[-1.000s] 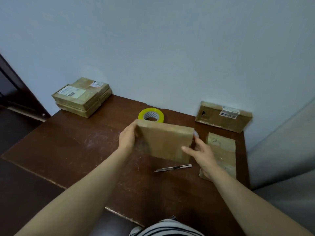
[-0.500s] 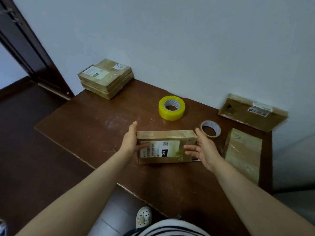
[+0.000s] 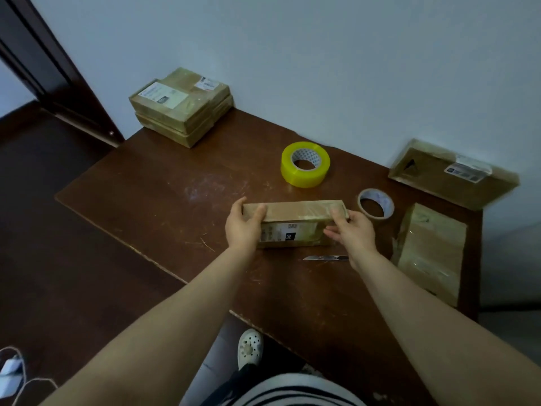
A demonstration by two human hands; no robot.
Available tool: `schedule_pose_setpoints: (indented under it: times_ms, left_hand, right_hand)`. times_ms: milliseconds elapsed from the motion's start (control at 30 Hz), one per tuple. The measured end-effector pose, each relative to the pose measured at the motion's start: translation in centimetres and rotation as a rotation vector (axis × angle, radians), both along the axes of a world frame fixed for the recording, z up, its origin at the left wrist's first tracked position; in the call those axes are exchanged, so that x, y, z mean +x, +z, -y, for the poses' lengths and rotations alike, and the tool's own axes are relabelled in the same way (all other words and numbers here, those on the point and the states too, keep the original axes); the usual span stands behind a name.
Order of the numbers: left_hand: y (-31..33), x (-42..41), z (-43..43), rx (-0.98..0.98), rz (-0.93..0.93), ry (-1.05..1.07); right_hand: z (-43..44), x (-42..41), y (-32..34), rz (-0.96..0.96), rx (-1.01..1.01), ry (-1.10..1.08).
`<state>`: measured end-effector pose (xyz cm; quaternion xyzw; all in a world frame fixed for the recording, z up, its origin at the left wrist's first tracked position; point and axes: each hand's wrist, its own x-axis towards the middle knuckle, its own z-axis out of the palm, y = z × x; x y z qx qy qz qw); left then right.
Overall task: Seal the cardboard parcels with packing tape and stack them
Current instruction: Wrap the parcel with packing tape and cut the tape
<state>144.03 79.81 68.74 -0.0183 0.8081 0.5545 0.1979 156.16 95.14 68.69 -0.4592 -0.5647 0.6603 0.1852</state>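
Note:
A taped cardboard parcel (image 3: 295, 221) with a white label on its near face stands on edge at the middle of the brown table (image 3: 164, 197). My left hand (image 3: 244, 227) grips its left end, thumb over the top. My right hand (image 3: 352, 232) holds its right end, fingers curled on the front face. A yellow tape roll (image 3: 305, 164) lies behind the parcel. A smaller, nearly used tape roll (image 3: 376, 203) sits to its right. A stack of sealed parcels (image 3: 181, 105) stands at the table's back left corner.
A utility knife (image 3: 326, 258) lies just in front of the parcel, by my right wrist. One flat parcel (image 3: 452, 174) leans on the wall at back right; another parcel (image 3: 430, 253) lies at the right edge. A dark door frame (image 3: 44, 68) is at left.
The parcel was lifted and tilted a second ago; it has come down and turned so its label faces me. Both hands have closed on its ends.

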Motion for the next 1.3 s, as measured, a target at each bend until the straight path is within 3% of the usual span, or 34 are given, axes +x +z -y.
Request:
schedule_pose_setpoints:
  times_ms: [500,700,833,933,1067,1167,1300]
  left_hand:
    - [-1.4,0.4,1.4,0.062,-0.077,0.056]
    - [-1.7,1.0,1.5,0.037,-0.136,-0.016]
    - [-1.6,0.6,1.8,0.143,-0.019,0.105]
    - [-1.5,1.1,2.0,0.130,-0.036,-0.070]
    - [-2.0,1.6,1.6,-0.014,-0.219,-0.381]
    - [-1.4,2.0,0.6,-0.104,-0.365,-0.335]
    - [-0.8,2.5,-1.0,-0.184,-0.379,-0.336]
  right_hand:
    - [0.5,0.7,-1.0,-0.039,-0.033,-0.073]
    - [0.3,0.6,-1.1,-0.048,-0.037,-0.071]
    - [0.2,0.9,-1.4,-0.042,-0.027,-0.053]
    - [0.4,0.6,-1.5,-0.021,-0.027,-0.052]
    - [-0.9,-0.6,-0.8,-0.027,0.001,-0.097]
    - [-3.0,-0.9,0.0,-0.125,-0.048,-0.070]
    - [-4.8,-0.5,0.2,-0.131,-0.083,-0.011]
